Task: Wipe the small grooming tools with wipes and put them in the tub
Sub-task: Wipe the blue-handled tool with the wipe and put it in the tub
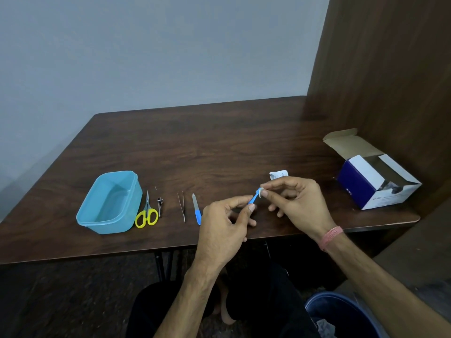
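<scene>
Head view: a person seated at a dark wooden table [219,147], both bare hands raised just above its near edge.
Left hand [224,220]: thumb and forefinger pinch the lower end of a small blue tool [253,196]; the other fingers are curled beneath.
Right hand [297,203]: fingertips pinch a small white wipe [261,191] around the upper end of the blue tool; a pink band [332,236] circles the wrist.
Blue tool: held slantwise between the two hands, clear of the tabletop; its exact kind is too small to tell.
Tub [109,203]: light blue plastic, open-topped, nothing visible inside, standing at the left of the table near the front edge.
Scissors [147,214]: yellow-handled, lying just beside the tub's right wall, blades pointing away from the person.
Nail clipper [159,206]: small, metallic, just right of the scissors.
Tweezers [181,206]: thin, metal, lying between the clipper and the file.
Nail file [196,209]: blue handle toward the person, its near end just beside the left hand.
Torn wrapper [278,174]: white, lying on the table behind the right hand.
Box [375,179]: blue and white cardboard, flap open, at the table's right end by a wooden partition [390,69].
Bin [341,315]: blue, on the floor at lower right, with crumpled white material inside.
</scene>
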